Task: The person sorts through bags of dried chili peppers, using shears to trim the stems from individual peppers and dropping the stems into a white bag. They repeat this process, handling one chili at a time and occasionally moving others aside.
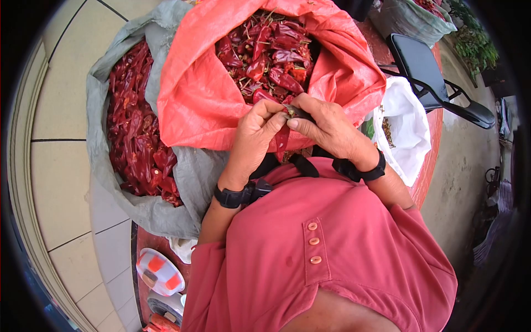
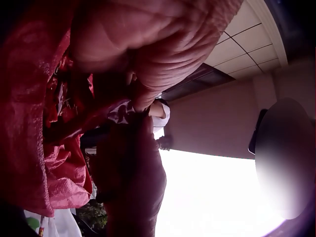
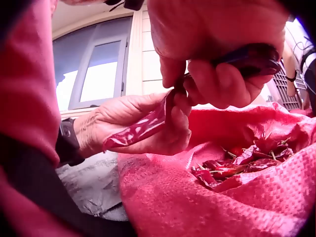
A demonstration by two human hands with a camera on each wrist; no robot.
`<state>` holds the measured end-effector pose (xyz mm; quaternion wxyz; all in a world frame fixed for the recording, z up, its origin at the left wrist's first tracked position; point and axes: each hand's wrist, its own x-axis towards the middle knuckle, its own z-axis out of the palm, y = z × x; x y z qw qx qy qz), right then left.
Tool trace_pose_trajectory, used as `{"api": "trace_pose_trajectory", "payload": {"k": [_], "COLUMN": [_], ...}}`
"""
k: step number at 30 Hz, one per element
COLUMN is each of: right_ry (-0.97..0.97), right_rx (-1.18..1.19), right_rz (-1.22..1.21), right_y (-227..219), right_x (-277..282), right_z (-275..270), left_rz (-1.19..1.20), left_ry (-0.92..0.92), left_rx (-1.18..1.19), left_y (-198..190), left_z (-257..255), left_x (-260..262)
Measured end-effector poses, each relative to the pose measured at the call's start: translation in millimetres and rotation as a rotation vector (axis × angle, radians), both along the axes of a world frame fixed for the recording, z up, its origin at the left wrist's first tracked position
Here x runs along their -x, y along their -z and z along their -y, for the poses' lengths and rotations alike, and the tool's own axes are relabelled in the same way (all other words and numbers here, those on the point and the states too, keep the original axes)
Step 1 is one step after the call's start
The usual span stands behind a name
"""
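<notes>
Both hands meet over the near rim of an orange-red sack [image 1: 193, 83] full of dried red chillies [image 1: 268, 55]. My left hand [image 1: 255, 130] pinches one long red chilli [image 1: 282, 141], which hangs down between the hands. In the right wrist view the same chilli [image 3: 140, 129] lies across the left hand's fingers [image 3: 148, 123]. My right hand [image 1: 326, 127] grips a dark-handled tool [image 3: 247, 57] and meets the chilli's stem end. The tool's working end is hidden by the fingers. The left wrist view shows only the left hand [image 2: 148, 44] close up, against the sack cloth [image 2: 29, 123].
A grey sack [image 1: 193, 177] holding more red chillies [image 1: 133, 133] stands to the left. A white bag [image 1: 409, 130] and a black chair [image 1: 431, 77] are to the right. A small red-and-white container [image 1: 160, 271] lies at lower left, on the low red ledge beside the tiled floor [image 1: 61, 182].
</notes>
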<state>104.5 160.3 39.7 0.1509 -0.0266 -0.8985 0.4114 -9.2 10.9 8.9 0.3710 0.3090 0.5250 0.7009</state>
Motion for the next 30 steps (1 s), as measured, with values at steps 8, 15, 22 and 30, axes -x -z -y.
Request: {"api": "trace_pose_trajectory", "payload": {"k": [8,15,22,30], "right_ry": [0.04,0.083,0.178,0.276], "right_rx": [-0.084,-0.024,0.592,1.235], "right_rz": [-0.015,0.069,-0.023,0.254], "right_y": [7,14,10,17], "right_x": [3,-1,2,-2], "right_z": [6,12,3,-18], "left_rz": [0.091,0.114,0.149,0.199], "left_ry": [-0.016,0.026,-0.003,-0.024], "left_rx": [-0.043,0.009,-0.077,-0.182], "left_y": [6,16,17,17], "left_z": [0,0,-4,-5], "left_x": [-3,0,0,0]}}
